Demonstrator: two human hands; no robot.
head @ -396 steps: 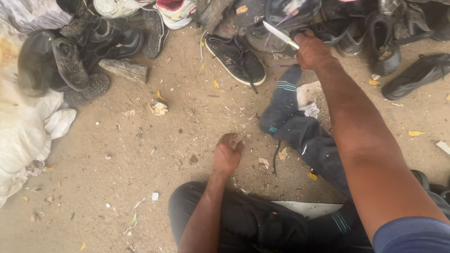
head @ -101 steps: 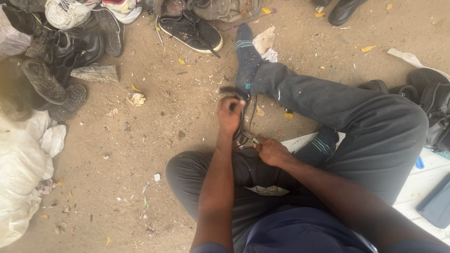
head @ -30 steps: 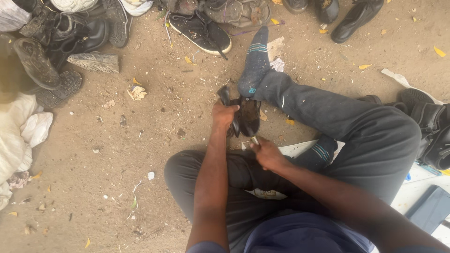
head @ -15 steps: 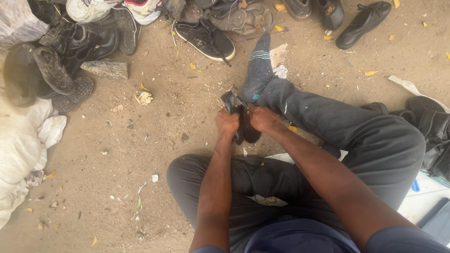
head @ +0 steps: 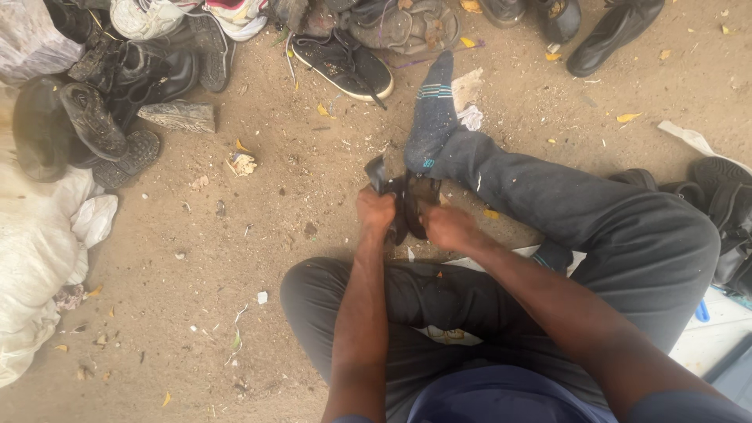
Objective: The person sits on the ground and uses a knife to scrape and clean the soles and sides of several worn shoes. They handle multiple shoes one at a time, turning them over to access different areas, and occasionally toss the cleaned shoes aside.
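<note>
Sandy ground [head: 235,258] lay beneath you as you sat, one socked foot [head: 433,117] stretched out; your left hand [head: 375,213] clenched a dark shoe [head: 403,200] just beside that foot; your right hand [head: 445,227] gripped its other side; more shoes [head: 345,63] lay piled beyond.

Outdoor shoe-repair spot: dirt ground [head: 235,258], piled worn shoes [head: 141,70].

I note a bare sandy ground [head: 235,258] filling the frame; a pile of worn shoes [head: 117,86] lies at upper left; a black sneaker [head: 345,66] at top centre; black dress shoes [head: 595,27] at upper right; white sacks [head: 35,258] at left edge; yellow leaves [head: 627,117] and paper scraps [head: 243,163] scattered about.
</note>
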